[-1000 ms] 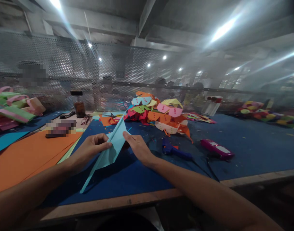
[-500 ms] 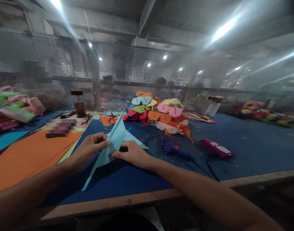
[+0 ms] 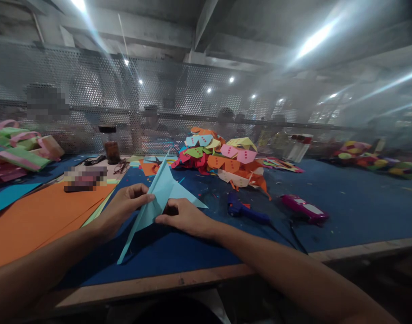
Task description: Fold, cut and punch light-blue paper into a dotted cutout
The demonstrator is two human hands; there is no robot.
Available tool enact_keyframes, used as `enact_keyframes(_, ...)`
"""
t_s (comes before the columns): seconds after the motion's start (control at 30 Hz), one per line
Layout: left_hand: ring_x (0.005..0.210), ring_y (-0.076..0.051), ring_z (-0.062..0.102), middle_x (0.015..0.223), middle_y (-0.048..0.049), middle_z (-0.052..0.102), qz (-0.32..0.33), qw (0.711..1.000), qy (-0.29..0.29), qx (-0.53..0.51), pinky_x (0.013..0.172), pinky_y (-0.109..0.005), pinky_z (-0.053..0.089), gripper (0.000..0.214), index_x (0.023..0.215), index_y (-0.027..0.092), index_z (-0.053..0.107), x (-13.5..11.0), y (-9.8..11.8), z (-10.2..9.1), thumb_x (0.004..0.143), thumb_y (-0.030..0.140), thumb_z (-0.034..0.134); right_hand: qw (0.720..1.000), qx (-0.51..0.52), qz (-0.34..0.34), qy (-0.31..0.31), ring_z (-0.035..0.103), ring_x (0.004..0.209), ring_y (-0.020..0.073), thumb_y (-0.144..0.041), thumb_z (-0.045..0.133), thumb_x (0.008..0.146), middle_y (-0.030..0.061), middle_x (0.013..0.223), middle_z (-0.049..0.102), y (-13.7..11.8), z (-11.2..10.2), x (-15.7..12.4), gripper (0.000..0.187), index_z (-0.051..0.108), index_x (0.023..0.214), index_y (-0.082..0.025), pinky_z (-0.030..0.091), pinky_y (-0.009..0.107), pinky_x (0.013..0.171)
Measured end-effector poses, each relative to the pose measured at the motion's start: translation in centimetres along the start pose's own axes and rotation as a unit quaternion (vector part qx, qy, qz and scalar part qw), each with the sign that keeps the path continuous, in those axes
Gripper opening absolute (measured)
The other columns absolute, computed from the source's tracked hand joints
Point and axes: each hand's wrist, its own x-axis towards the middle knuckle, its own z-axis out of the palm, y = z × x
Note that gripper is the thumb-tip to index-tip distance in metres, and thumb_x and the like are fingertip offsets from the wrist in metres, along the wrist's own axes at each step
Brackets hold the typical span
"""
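Observation:
A light blue sheet of paper (image 3: 160, 193), folded to a long point, stands on the blue table mat (image 3: 344, 202) in front of me. My left hand (image 3: 125, 208) pinches its left side with thumb and fingers closed on the fold. My right hand (image 3: 184, 215) holds its right side, fingers curled round the paper, thumb against the crease. One flap of the paper sticks out to the right past my right hand.
Orange card sheets (image 3: 33, 216) lie at the left. A heap of coloured paper shapes (image 3: 222, 157) sits behind. A blue glue gun (image 3: 243, 210) and a pink one (image 3: 303, 208) lie to the right. Scissors (image 3: 120, 167) and a jar (image 3: 111, 150) stand by a perforated metal screen.
My right hand has curled down onto the paper's right side, and a flap has opened out to the right. The left hand has kept its pinch.

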Motion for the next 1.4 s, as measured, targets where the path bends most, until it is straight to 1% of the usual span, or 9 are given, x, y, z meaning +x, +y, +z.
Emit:
enact_keyframes(0.13, 0.048, -0.008, 0.051, 0.057, 0.0060, 0.060, -0.003, 1.000, -0.007, -0.003, 0.047, -0.018, 0.038, 0.039, 0.074, 0.019, 0.057, 0.0, -0.2, -0.3, 0.066, 0.041, 0.087, 0.999, 0.032, 0.008, -0.012, 0.060, 0.067, 0.0163, -0.059, 0.069, 0.081, 0.0014, 0.070, 0.066, 0.1, 0.0, 0.0, 0.044, 0.062, 0.070, -0.017, 0.043, 0.027, 0.063)
enact_keyframes(0.2, 0.050, -0.009, 0.054, 0.059, 0.0048, 0.062, -0.004, 1.000, -0.011, 0.001, 0.047, -0.019, 0.039, 0.038, 0.075, 0.019, 0.057, 0.1, -0.2, -0.4, 0.066, 0.041, 0.087, 1.000, 0.011, -0.003, 0.010, 0.059, 0.066, 0.0156, -0.056, 0.062, 0.087, 0.0010, 0.069, 0.066, 0.1, -0.1, 0.1, 0.043, 0.061, 0.069, -0.017, 0.041, 0.026, 0.063)
enact_keyframes(0.37, 0.049, -0.008, 0.049, 0.057, 0.0059, 0.058, -0.005, 1.000, -0.019, 0.002, 0.045, -0.018, 0.036, 0.036, 0.075, 0.019, 0.056, 0.0, -0.1, -0.3, 0.069, 0.040, 0.085, 0.998, -0.009, -0.042, 0.048, 0.055, 0.070, 0.0148, -0.051, 0.058, 0.091, -0.0006, 0.069, 0.062, 0.0, -0.3, 0.2, 0.041, 0.061, 0.068, -0.017, 0.039, 0.026, 0.066)
enact_keyframes(0.47, 0.047, -0.006, 0.044, 0.055, 0.0071, 0.054, -0.002, 1.000, -0.019, -0.002, 0.043, -0.016, 0.033, 0.037, 0.073, 0.019, 0.056, -0.1, 0.1, -0.1, 0.068, 0.040, 0.086, 0.997, 0.003, -0.046, 0.054, 0.047, 0.064, 0.0130, -0.047, 0.050, 0.095, -0.0028, 0.063, 0.052, -0.1, -0.4, 0.2, 0.044, 0.053, 0.062, -0.018, 0.035, 0.027, 0.064)
enact_keyframes(0.53, 0.047, -0.006, 0.044, 0.055, 0.0072, 0.054, -0.003, 1.000, -0.020, -0.005, 0.043, -0.016, 0.033, 0.038, 0.072, 0.019, 0.056, -0.2, 0.2, 0.1, 0.067, 0.039, 0.087, 0.996, -0.003, -0.048, 0.069, 0.039, 0.061, 0.0117, -0.047, 0.049, 0.095, -0.0046, 0.060, 0.041, -0.1, -0.4, 0.2, 0.044, 0.044, 0.061, -0.020, 0.030, 0.027, 0.060)
enact_keyframes(0.6, 0.048, -0.006, 0.044, 0.055, 0.0072, 0.054, -0.007, 1.000, -0.021, -0.006, 0.043, -0.016, 0.034, 0.039, 0.072, 0.019, 0.055, -0.2, 0.4, 0.1, 0.066, 0.040, 0.087, 0.995, -0.010, -0.053, 0.084, 0.035, 0.062, 0.0115, -0.047, 0.051, 0.094, -0.0052, 0.062, 0.036, -0.2, -0.4, 0.2, 0.042, 0.040, 0.062, -0.020, 0.028, 0.027, 0.060)
enact_keyframes(0.97, 0.049, -0.008, 0.049, 0.057, 0.0055, 0.058, -0.007, 1.000, -0.023, -0.001, 0.044, -0.018, 0.036, 0.038, 0.074, 0.019, 0.054, -0.3, 0.4, 0.1, 0.069, 0.041, 0.085, 0.995, 0.055, -0.029, 0.079, 0.052, 0.076, 0.0170, -0.043, 0.050, 0.093, 0.0004, 0.073, 0.059, 0.4, -0.7, 0.6, 0.033, 0.053, 0.069, -0.020, 0.041, 0.029, 0.073)
enact_keyframes(1.17, 0.049, -0.007, 0.047, 0.058, 0.0059, 0.056, -0.002, 1.000, -0.023, 0.006, 0.044, -0.019, 0.034, 0.037, 0.072, 0.019, 0.055, -0.6, 0.7, 0.4, 0.069, 0.041, 0.084, 0.992, 0.093, 0.003, 0.089, 0.058, 0.077, 0.0190, -0.046, 0.055, 0.090, 0.0013, 0.073, 0.064, 1.1, -0.6, 0.9, 0.034, 0.058, 0.068, -0.020, 0.045, 0.030, 0.074)
enact_keyframes(1.4, 0.049, -0.007, 0.047, 0.058, 0.0060, 0.056, -0.013, 1.000, -0.025, 0.010, 0.045, -0.019, 0.036, 0.041, 0.072, 0.019, 0.054, -0.6, 0.7, 0.4, 0.067, 0.044, 0.086, 0.988, 0.125, 0.004, 0.085, 0.060, 0.078, 0.0202, -0.040, 0.053, 0.091, 0.0015, 0.072, 0.065, 1.1, -0.5, 1.0, 0.031, 0.060, 0.068, -0.020, 0.047, 0.033, 0.077)
